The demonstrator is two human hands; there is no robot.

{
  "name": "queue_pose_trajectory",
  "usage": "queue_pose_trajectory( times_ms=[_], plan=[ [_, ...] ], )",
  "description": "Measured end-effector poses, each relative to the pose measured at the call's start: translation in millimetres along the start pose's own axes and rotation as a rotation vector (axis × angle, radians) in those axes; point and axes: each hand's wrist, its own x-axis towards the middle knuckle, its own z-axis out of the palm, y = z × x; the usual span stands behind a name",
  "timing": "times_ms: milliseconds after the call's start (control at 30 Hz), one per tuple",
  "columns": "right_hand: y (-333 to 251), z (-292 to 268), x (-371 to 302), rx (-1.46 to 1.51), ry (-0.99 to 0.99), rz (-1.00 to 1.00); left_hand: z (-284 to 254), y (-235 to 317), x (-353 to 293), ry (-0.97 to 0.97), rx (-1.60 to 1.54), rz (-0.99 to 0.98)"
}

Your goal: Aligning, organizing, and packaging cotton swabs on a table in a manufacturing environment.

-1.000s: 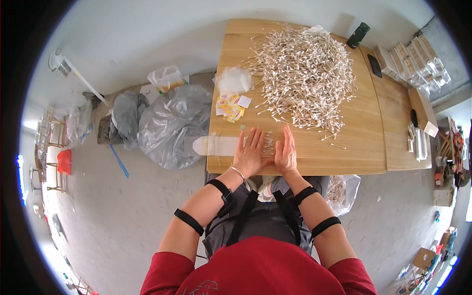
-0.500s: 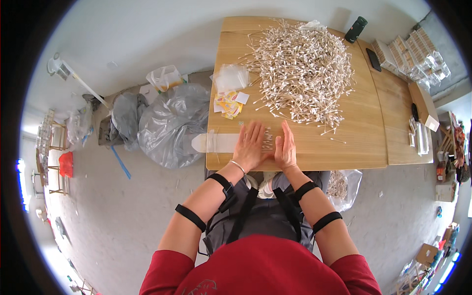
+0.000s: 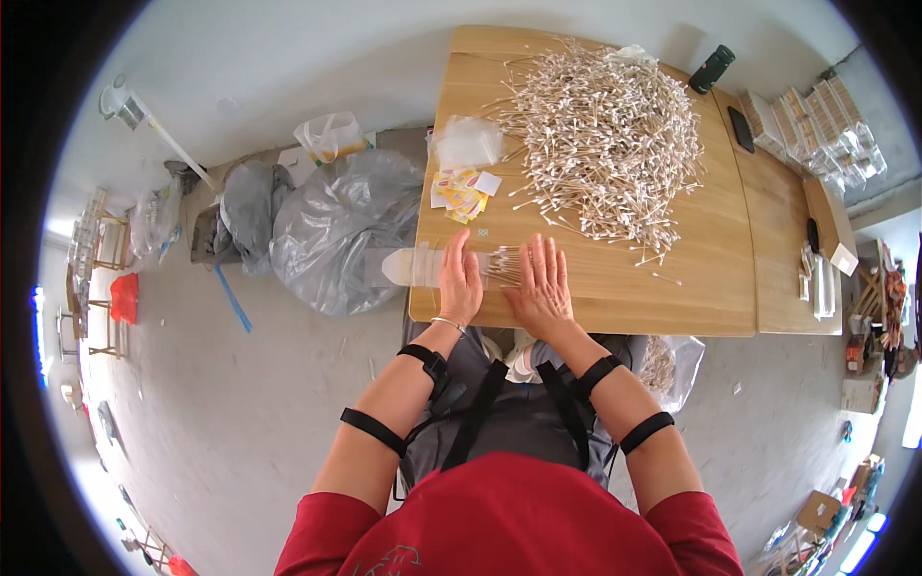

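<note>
Near the table's front edge, a small row of cotton swabs (image 3: 503, 261) lies between my two hands, with thin sticks running on under the right one. My right hand (image 3: 544, 293) rests flat over them, fingers stretched out and palm down. Turned on its edge, my left hand (image 3: 460, 283) stands beside the swabs' left tips, its fingers straight. It lies across a whitish strip with a pointed end (image 3: 397, 267), which reaches past the table's left edge and looks like clear packaging. Neither hand grips anything.
A large heap of loose swabs (image 3: 605, 144) covers the far middle of the table (image 3: 672, 307). At the left lie clear bags (image 3: 469, 143) and yellow-white cards (image 3: 464, 195). A dark bottle (image 3: 712, 69), phone (image 3: 740, 130) and cardboard box (image 3: 829, 223) stand right. A grey plastic sack (image 3: 341, 235) sits left.
My left hand has moved left off the swabs and tipped onto its edge. My right hand has come down flat over the sticks. The whole view has shifted slightly.
</note>
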Motion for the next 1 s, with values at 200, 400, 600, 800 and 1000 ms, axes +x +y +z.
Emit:
queue_pose_trajectory(
  times_ms=[200, 400, 600, 800, 1000],
  plan=[
    [8, 3, 19, -0.062, 0.000, 0.051, 2, 0, 2, 0.015, -0.112, -0.029],
    [-16, 3, -3, -0.185, -0.300, -0.023, 3, -4, 0, 0.007, -0.234, -0.085],
    [-19, -6, 5, -0.250, -0.295, -0.062, 3, -4, 1, -0.030, -0.255, -0.120],
    [-23, -6, 1, -0.143, -0.351, -0.043, -7, -4, 4, -0.077, -0.122, -0.039],
    [27, -10, 37, 0.125, -0.001, 0.135, -22, 6, 3, -0.291, 0.163, 0.109]
  ],
)
